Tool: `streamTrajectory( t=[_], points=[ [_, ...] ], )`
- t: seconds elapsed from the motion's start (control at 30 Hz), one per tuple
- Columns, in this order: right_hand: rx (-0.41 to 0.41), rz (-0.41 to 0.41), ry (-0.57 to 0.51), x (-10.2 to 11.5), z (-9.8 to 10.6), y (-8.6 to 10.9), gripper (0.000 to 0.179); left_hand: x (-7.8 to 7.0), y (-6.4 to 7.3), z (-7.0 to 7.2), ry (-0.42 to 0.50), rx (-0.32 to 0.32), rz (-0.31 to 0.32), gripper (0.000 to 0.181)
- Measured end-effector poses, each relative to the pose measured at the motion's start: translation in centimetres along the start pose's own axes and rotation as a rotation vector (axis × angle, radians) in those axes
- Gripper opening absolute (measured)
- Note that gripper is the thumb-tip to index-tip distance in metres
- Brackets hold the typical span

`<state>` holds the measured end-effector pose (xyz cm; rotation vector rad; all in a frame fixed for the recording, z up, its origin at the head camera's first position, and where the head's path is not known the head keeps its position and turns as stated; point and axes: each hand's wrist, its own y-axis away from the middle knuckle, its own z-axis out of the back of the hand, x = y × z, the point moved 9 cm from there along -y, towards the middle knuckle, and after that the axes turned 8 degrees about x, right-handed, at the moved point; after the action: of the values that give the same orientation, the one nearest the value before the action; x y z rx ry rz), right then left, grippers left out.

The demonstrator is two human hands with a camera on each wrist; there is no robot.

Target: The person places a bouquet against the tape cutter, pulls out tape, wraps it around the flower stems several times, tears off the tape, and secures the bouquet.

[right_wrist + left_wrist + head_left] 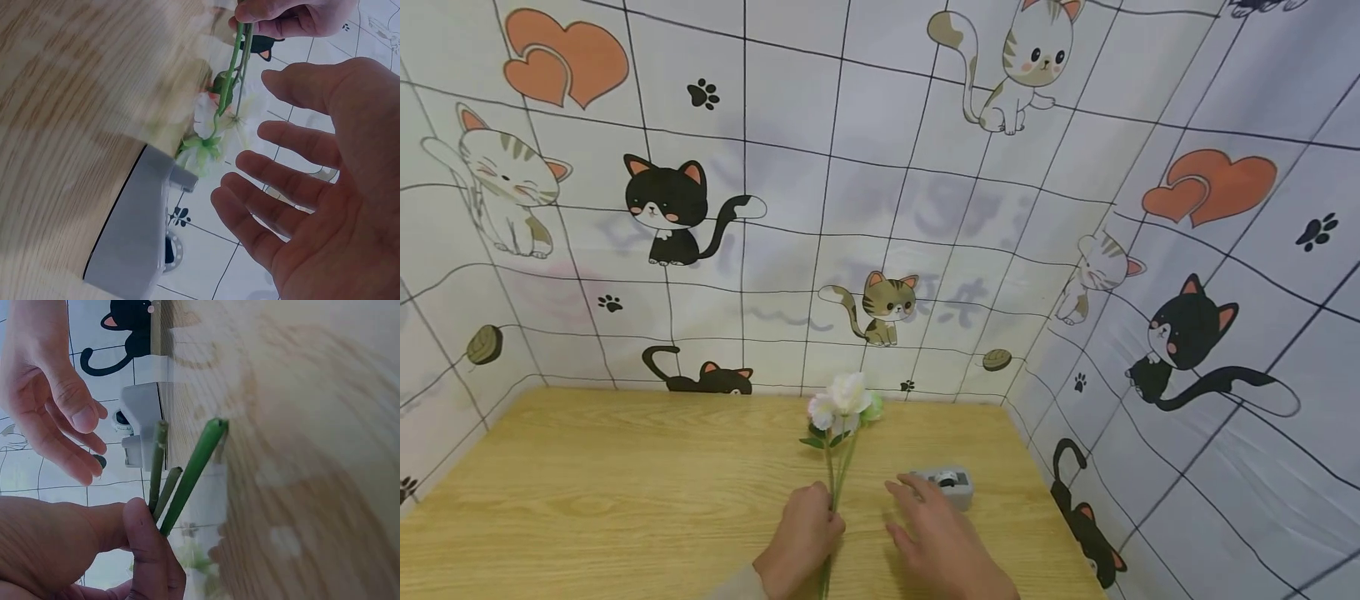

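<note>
Left hand [805,529] pinching stems of flowers [848,396], right of the tabletop's [625,483] middle, blooms toward back edge. Right hand [943,542] wide, fingers spread, beside grey tape dispenser [957,493]. Broad stretch of wood from flowers to left edge; narrower strip, dispenser to right edge.

We find no readable text, label, brand or number; on the patterned backdrop [790,108], we see faint purple marks [951,208] right of the head view's centre, too blurred to decipher.
</note>
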<state>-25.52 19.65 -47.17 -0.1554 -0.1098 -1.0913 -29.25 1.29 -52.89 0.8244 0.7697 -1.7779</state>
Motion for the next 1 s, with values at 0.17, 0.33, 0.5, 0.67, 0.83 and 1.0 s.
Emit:
streamTrajectory(
  t=[0.17,0.33,0.5,0.67,0.83,1.0],
  points=[
    [-0.076,0.017,0.025,-0.8,0.6,0.5,0.053,-0.3,-0.6,-0.8,0.045,0.031,0.045,0.046],
    [-0.093,-0.016,0.043,-2.2,0.9,0.3,0.052,-0.2,-1.2,-1.6,0.068,0.064,0.12,0.05],
    [-0.077,-0.066,0.07,-3.7,1.2,-0.1,0.057,0.2,-1.5,-1.9,0.05,0.062,0.144,0.039],
    [-0.09,-0.092,0.089,-4.9,1.5,-0.4,0.058,0.4,-1.6,-1.9,0.071,0.077,0.134,0.028],
    [-0.079,-0.107,0.072,-5.9,1.5,-0.3,0.056,0.2,-1.3,-1.6,0.045,0.068,0.126,0.035],
    [-0.045,-0.157,0.032,-7.0,1.3,-0.3,0.06,-0.4,-1.0,-1.0,-0.067,0.04,0.101,0.041]
  ],
)
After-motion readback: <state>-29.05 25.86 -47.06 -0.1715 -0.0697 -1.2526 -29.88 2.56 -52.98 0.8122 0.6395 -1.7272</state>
